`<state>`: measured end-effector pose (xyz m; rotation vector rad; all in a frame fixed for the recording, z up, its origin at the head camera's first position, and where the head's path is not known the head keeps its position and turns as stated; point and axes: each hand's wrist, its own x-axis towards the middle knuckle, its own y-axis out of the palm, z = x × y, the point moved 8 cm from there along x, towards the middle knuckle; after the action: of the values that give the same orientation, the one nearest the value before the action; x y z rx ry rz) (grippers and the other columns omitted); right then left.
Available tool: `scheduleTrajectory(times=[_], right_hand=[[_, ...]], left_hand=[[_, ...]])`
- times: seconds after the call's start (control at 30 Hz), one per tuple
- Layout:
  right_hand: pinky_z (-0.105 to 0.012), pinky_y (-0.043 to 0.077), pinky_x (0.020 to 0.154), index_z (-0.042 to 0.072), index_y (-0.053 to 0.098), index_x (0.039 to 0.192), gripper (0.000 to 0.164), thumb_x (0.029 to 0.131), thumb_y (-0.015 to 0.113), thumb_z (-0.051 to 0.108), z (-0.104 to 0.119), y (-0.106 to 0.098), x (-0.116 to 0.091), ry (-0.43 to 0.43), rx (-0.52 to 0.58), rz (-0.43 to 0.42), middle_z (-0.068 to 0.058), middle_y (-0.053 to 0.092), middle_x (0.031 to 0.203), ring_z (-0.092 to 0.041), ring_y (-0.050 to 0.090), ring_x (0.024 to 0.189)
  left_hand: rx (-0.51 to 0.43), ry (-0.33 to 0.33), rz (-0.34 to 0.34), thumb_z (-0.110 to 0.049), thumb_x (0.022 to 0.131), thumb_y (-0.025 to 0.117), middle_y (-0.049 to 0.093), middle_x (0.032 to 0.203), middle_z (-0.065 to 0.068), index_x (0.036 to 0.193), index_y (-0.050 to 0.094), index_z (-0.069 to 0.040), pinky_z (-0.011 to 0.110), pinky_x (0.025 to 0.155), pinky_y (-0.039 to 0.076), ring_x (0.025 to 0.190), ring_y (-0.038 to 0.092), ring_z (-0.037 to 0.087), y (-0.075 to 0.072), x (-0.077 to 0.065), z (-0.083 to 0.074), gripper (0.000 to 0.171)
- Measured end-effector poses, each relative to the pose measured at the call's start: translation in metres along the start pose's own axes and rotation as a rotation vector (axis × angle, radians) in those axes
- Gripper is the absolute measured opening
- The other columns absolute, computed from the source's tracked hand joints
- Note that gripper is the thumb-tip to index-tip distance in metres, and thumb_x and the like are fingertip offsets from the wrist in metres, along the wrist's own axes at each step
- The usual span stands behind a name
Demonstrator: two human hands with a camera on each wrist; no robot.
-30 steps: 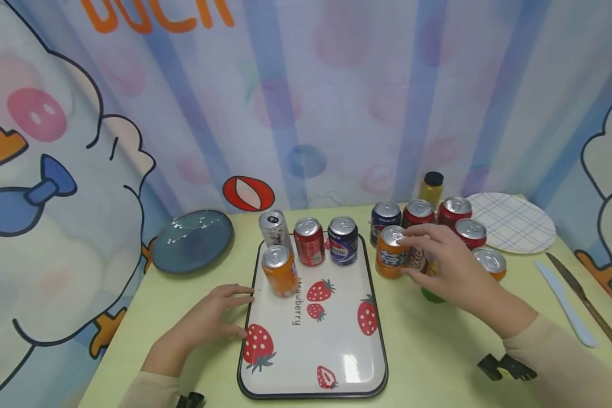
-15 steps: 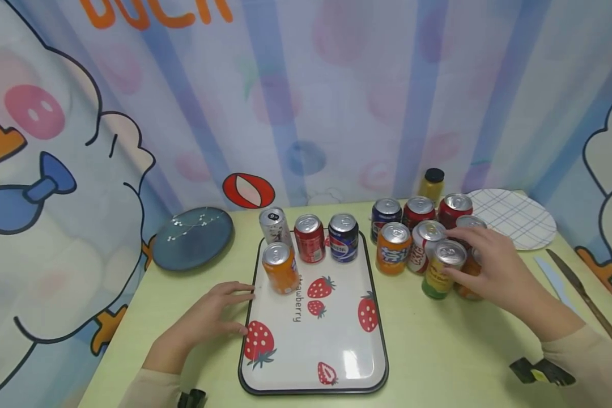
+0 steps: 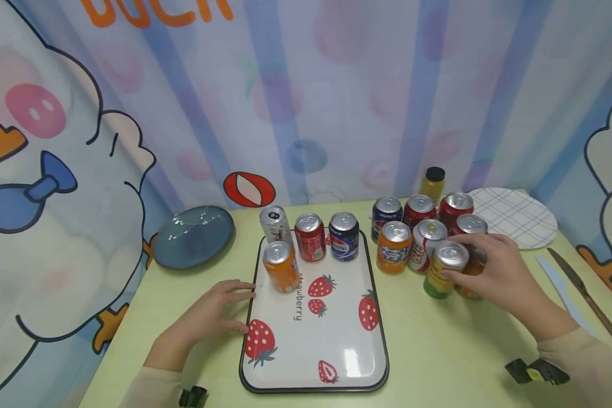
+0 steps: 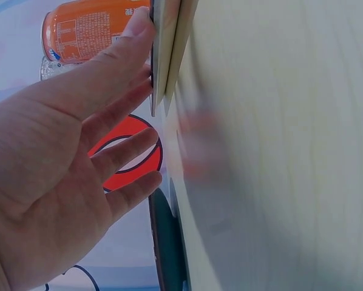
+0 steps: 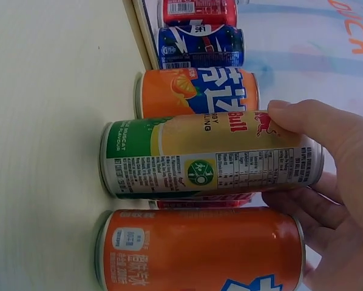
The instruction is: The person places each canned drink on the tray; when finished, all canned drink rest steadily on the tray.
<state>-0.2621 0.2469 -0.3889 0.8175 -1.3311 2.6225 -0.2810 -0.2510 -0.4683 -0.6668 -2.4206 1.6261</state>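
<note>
My right hand holds a yellow-and-green Red Bull can near its top, thumb on one side and fingers behind. In the right wrist view, that can stands between two orange soda cans, the nearer orange can close to my fingers. My left hand rests with loosely extended fingers at the left edge of a white strawberry tray. On the tray stand an orange can, a red can, a dark blue Pepsi can and a slim white can.
Around the held can stand another orange can, a white-and-red can, a blue can and several red ones. Behind is a black-capped yellow bottle. A checked plate, two knives at right and a dark blue plate at left.
My right hand has moved right and nearer, from beside the orange and white-and-red cans to the yellow-and-green can, and now holds it. The left hand has stayed at the tray edge.
</note>
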Motion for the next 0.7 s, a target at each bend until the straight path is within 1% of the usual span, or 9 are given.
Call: scheduleTrajectory(times=[0.07,0.17,0.2,0.3,0.4,0.43,0.5,0.63,0.7], right_hand=[[-0.060,0.039,0.095,0.008,0.072,0.115,0.059,0.064,0.099,0.018,0.000,0.000,0.000,0.039,0.025,-0.015,-0.019,0.075,0.109,-0.039,0.063,0.104],[-0.042,0.044,0.087,0.009,0.073,0.116,0.059,0.064,0.100,0.021,0.006,0.000,0.000,0.082,0.049,-0.035,-0.015,0.075,0.112,-0.029,0.060,0.102],[-0.036,0.046,0.083,0.010,0.073,0.116,0.059,0.065,0.100,0.021,0.009,0.001,0.001,0.087,0.065,-0.036,-0.014,0.075,0.110,-0.026,0.060,0.097],[-0.019,0.046,0.067,0.012,0.073,0.118,0.058,0.067,0.099,0.021,0.026,0.006,0.005,0.069,0.103,-0.033,-0.008,0.074,0.104,-0.014,0.060,0.082],[-0.013,0.046,0.063,0.013,0.073,0.119,0.059,0.067,0.099,0.018,0.045,0.015,0.011,0.041,0.154,-0.021,-0.005,0.074,0.104,-0.011,0.058,0.077],[-0.013,0.047,0.067,0.014,0.072,0.120,0.060,0.066,0.099,0.018,0.051,0.019,0.013,0.026,0.151,-0.022,-0.005,0.075,0.107,-0.010,0.060,0.081],[-0.018,0.050,0.073,0.014,0.072,0.120,0.061,0.065,0.099,0.019,0.064,0.028,0.018,0.001,0.151,-0.019,-0.004,0.075,0.112,-0.013,0.064,0.090],[-0.035,0.058,0.084,0.014,0.072,0.120,0.062,0.065,0.100,0.023,0.088,0.050,0.030,-0.057,0.170,0.005,-0.003,0.076,0.116,-0.020,0.070,0.104],[-0.041,0.060,0.083,0.013,0.071,0.121,0.061,0.067,0.099,0.024,0.098,0.064,0.036,-0.067,0.201,0.026,-0.003,0.076,0.117,-0.021,0.071,0.103]], left_hand=[[0.002,0.005,-0.001,-0.039,0.072,0.093,0.057,0.151,0.004,0.138,0.068,-0.016,0.062,0.120,0.038,0.145,0.043,0.038,-0.001,-0.001,-0.001,0.074],[-0.003,0.004,-0.003,-0.039,0.073,0.092,0.057,0.151,0.004,0.138,0.068,-0.016,0.062,0.120,0.037,0.146,0.043,0.038,-0.001,-0.001,-0.001,0.073],[-0.005,0.002,-0.003,-0.039,0.073,0.092,0.056,0.151,0.003,0.138,0.068,-0.017,0.062,0.120,0.038,0.146,0.043,0.037,-0.001,-0.001,-0.001,0.073],[-0.005,0.002,-0.005,-0.039,0.073,0.092,0.056,0.151,0.003,0.138,0.068,-0.017,0.062,0.120,0.038,0.146,0.043,0.037,-0.001,-0.001,0.000,0.073],[-0.002,0.010,-0.009,-0.040,0.072,0.092,0.057,0.151,0.003,0.138,0.068,-0.017,0.063,0.119,0.038,0.145,0.043,0.038,-0.001,-0.001,0.000,0.073],[-0.002,0.014,-0.011,-0.039,0.072,0.092,0.057,0.150,0.004,0.137,0.068,-0.017,0.063,0.119,0.038,0.145,0.044,0.038,0.000,-0.002,0.000,0.073],[-0.006,0.018,-0.012,-0.038,0.072,0.093,0.057,0.150,0.004,0.137,0.069,-0.016,0.062,0.119,0.038,0.145,0.044,0.038,0.000,-0.002,0.000,0.073],[-0.004,0.020,-0.014,-0.038,0.073,0.093,0.057,0.150,0.004,0.138,0.068,-0.016,0.061,0.120,0.038,0.145,0.044,0.038,0.000,-0.002,0.000,0.073],[0.000,0.019,-0.014,-0.039,0.073,0.093,0.057,0.151,0.004,0.138,0.068,-0.016,0.061,0.120,0.039,0.145,0.044,0.037,0.000,-0.002,-0.001,0.073]])
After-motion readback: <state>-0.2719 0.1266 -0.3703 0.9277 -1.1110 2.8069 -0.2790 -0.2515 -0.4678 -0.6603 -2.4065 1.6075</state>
